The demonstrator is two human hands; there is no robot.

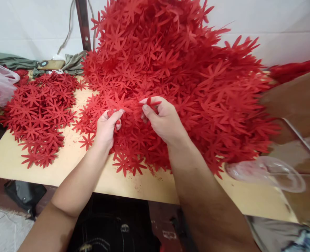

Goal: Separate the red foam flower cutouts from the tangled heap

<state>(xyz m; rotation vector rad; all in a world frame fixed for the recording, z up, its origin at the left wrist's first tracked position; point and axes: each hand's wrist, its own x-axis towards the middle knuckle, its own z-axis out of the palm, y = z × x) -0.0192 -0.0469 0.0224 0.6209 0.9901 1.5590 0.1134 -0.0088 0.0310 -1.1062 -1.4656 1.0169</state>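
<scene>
In front of a tall heap of red flower-shaped cutouts [168,63] my two hands are raised, a short gap apart. My left hand [109,127] is closed, thumb against the bent fingers, with bits of red petal showing between them. A red flower cutout [119,102] lies just above its thumb; whether the two touch I cannot tell. My right hand [161,117] pinches a red flower cutout [153,102] between thumb and forefinger, its narrow petals sticking out over the finger.
A smaller pile of red flowers [43,108] lies to the left on the pale tabletop [76,171]. Clear plastic containers [265,173] sit at the right beside cardboard boxes [296,105]. A plastic bag [1,80] hangs at the far left, and a dark metal post [83,24] stands behind.
</scene>
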